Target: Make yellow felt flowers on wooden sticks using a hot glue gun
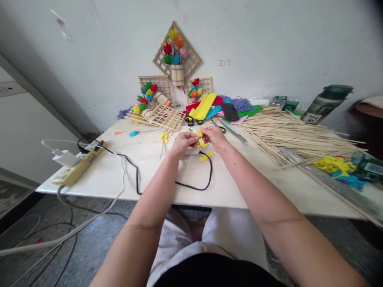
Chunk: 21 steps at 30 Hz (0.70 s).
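My right hand (pixel 213 138) pinches a small yellow petal piece (pixel 199 132) between thumb and fingers, above the middle of the table. Right beside it, my left hand (pixel 186 142) is closed in a pinch, its fingertips at the petal's lower edge; what lies between them is too small to make out. Several loose yellow petals (pixel 204 158) lie on the table just below the hands. To the left rests a yellow petal cluster (pixel 164 136) on thin wire stems. Under the hands, a black cable (pixel 210 171) runs to a pale device partly hidden by my left hand.
A power strip (pixel 78 165) sits at the left edge. Finished flower lattices (pixel 177 73) lean on the wall. Behind my hands are scissors (pixel 194 120), yellow sheets (pixel 204 107) and a phone (pixel 230 112). Wooden sticks (pixel 278 131) and a bottle (pixel 326 104) occupy the right.
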### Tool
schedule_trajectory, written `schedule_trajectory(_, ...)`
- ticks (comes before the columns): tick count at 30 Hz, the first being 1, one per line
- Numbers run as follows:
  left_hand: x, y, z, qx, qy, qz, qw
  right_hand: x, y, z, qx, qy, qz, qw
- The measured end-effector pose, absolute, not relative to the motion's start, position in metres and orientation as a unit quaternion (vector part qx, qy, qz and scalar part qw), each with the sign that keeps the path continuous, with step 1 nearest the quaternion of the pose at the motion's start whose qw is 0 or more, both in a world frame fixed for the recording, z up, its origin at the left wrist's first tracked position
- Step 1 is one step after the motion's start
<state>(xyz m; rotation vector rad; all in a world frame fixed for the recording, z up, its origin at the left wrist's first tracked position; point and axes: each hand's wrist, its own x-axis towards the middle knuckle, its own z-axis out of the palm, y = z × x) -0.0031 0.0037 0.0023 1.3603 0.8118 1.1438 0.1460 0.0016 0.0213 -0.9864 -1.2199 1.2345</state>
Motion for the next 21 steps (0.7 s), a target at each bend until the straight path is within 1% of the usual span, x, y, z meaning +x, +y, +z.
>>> schedule_trajectory(7, -0.0088, 0.0044, 0.0056, 0.568, 0.306, 0.522, 0.558, 0.1476, -0.0002, 0.0251, -0.430, -0.485, 0.537, 0.540)
schedule_trajectory(11, -0.0097, 0.0042, 0.0064, 0.571, 0.301, 0.517, 0.562, 0.1487, -0.0014, 0.0265, -0.395, -0.522, 0.536, 0.533)
schedule_trajectory(15, -0.0082, 0.0034, 0.0064, 0.577, 0.290, 0.504, 0.573, 0.1483, 0.0003, 0.0246, -0.371, -0.559, 0.510, 0.538)
schedule_trajectory(21, -0.0063, 0.0023, 0.0070, 0.563, 0.290, 0.508, 0.584, 0.1460, 0.0021, 0.0216, -0.368, -0.551, 0.504, 0.555)
